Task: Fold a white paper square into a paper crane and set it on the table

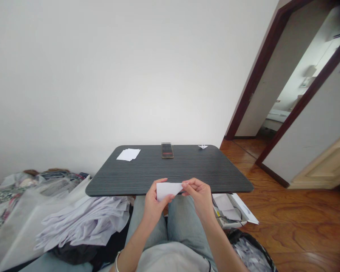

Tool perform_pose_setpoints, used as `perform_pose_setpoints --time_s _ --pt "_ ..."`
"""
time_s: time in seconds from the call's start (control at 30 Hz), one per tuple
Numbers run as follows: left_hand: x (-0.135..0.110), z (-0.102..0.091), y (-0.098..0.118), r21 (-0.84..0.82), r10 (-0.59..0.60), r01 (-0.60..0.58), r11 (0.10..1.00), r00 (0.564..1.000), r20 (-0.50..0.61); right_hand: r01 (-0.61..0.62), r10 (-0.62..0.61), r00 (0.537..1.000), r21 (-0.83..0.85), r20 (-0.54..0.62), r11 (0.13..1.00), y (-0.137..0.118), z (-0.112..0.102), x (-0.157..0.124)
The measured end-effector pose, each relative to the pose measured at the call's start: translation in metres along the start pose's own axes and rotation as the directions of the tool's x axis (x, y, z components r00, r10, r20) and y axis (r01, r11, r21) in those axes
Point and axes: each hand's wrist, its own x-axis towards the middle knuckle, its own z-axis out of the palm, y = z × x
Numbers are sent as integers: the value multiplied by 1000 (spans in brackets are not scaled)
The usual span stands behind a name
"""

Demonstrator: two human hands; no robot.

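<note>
A small folded piece of white paper (167, 190) is held up at the near edge of the dark table (147, 170). My left hand (154, 200) grips its left end, thumb in front and fingers behind. At the paper's right, narrower end, my right hand (200, 194) pinches it between thumb and fingertips. A stack of white paper sheets (128, 154) lies at the back left of the table. Near the back right corner sits a small folded paper figure (203, 146) with pointed tips.
A phone (167, 150) rests at the table's back middle, near the white wall. Crumpled white cloth (87, 219) is heaped on the left. Right of my legs are a white box (229, 211) with papers and a cable, and a black bag (251, 251) of paper scraps.
</note>
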Motion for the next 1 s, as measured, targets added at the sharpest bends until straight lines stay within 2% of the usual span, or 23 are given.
perform_pose_setpoints --time_s 0.13,0.47,0.73,1.0 --pt "2 -1 -3 -31 -30 31 999 999 38 -1 2 1000 19 -10 1000 0 1 0" --pt "1 3 -2 -118 -88 93 989 995 53 -26 26 1000 19 -9 999 2 1 2" --pt "3 2 -7 -158 -96 103 982 994 54 -28 26 998 43 51 999 2 0 2" --pt "2 2 -7 -156 -96 104 982 994 55 -17 17 1000 30 6 999 3 0 3"
